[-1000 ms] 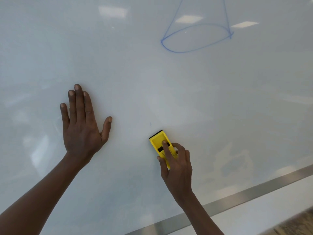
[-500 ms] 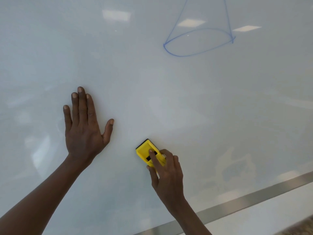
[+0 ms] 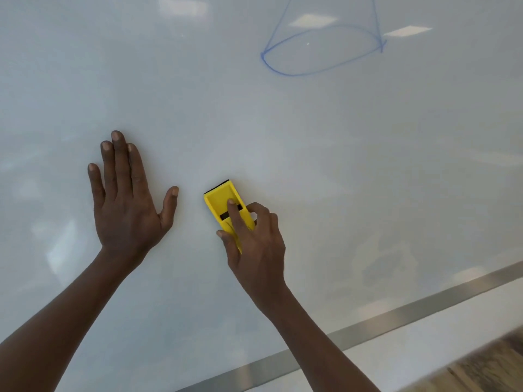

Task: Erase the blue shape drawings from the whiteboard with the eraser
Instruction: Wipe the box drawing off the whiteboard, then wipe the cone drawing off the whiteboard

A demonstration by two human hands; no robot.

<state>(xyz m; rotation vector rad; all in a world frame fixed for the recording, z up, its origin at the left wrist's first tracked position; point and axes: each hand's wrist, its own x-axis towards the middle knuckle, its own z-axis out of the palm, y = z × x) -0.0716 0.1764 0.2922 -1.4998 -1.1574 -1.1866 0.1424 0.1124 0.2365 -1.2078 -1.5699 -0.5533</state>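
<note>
A white whiteboard (image 3: pixel 339 165) fills the view. A blue cone drawing (image 3: pixel 322 49) sits at the upper right, its top cut off by the frame edge. My right hand (image 3: pixel 254 244) grips a yellow eraser (image 3: pixel 223 202) with a black pad, pressed flat on the board's lower middle, index finger laid along its back. My left hand (image 3: pixel 127 199) lies flat on the board to the left of the eraser, fingers straight and together, thumb spread out. The eraser is far below the cone.
A metal frame strip (image 3: pixel 368 326) runs along the board's bottom edge, rising to the right. Below it is a white wall band (image 3: pixel 424 349), and wood-look floor (image 3: pixel 481 372) shows at the bottom right corner.
My right hand slid the eraser left and down across the lower board, then a little back up. A small blue mark above the eraser is gone. My left hand stayed flat on the board.
</note>
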